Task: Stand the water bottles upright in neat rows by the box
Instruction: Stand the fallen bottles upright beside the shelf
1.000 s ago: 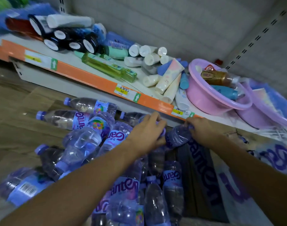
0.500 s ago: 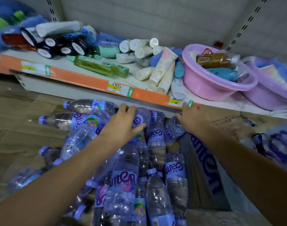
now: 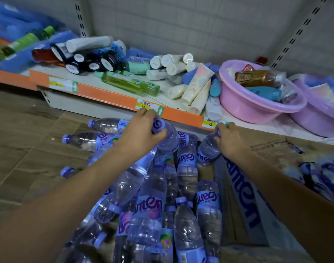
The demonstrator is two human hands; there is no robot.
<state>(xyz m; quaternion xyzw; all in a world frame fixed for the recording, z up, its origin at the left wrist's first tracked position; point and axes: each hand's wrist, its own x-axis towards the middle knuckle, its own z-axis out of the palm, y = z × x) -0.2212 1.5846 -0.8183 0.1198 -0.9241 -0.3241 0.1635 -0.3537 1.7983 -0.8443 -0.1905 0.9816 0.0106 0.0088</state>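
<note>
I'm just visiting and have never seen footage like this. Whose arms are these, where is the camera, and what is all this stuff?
There is no robot here: a person wears a wide-angle camera on the head, looking forward and down, so you see their own two bare arms reaching out. There is only this one view.

The left hand grips a water bottle near its purple cap. The right hand grips a second bottle in the same way. Below them, many more bottles lie in a jumbled pile on the floor, beside a flattened cardboard box with purple lettering.

Behind is a low store shelf with an orange edge, holding toiletry tubes and a pink basin with more items inside.
</note>
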